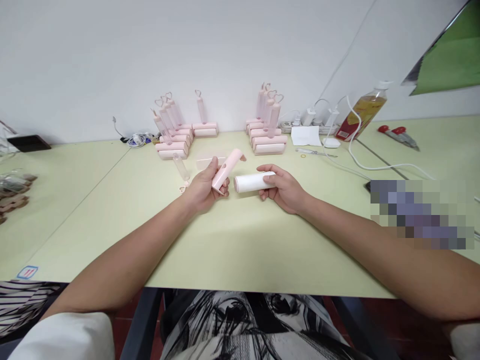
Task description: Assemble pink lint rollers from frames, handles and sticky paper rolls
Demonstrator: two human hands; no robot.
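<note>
My left hand (pixel 205 189) is closed around a pink plastic lint roller shell (pixel 228 169), tilted up to the right, with a hole in its side. In my right hand (pixel 283 189) is a white lint roller refill (pixel 252 182), lying nearly level. Its pink-rimmed left end faces the shell, with a small gap between them. Just behind my left wrist lies a loose clear handle (pixel 181 167) with a heart-shaped pink loop (pixel 184 188). A translucent pink cover (pixel 210 159) rests on the table beyond my left hand.
Assembled pink lint rollers (pixel 172 150) with upright handles stand in rows at the back left, more (pixel 269 145) at the back right. Behind to the right are a power strip, white cables, a drink bottle (pixel 363 112), a craft knife (pixel 315 152) and red-handled cutters (pixel 399 136).
</note>
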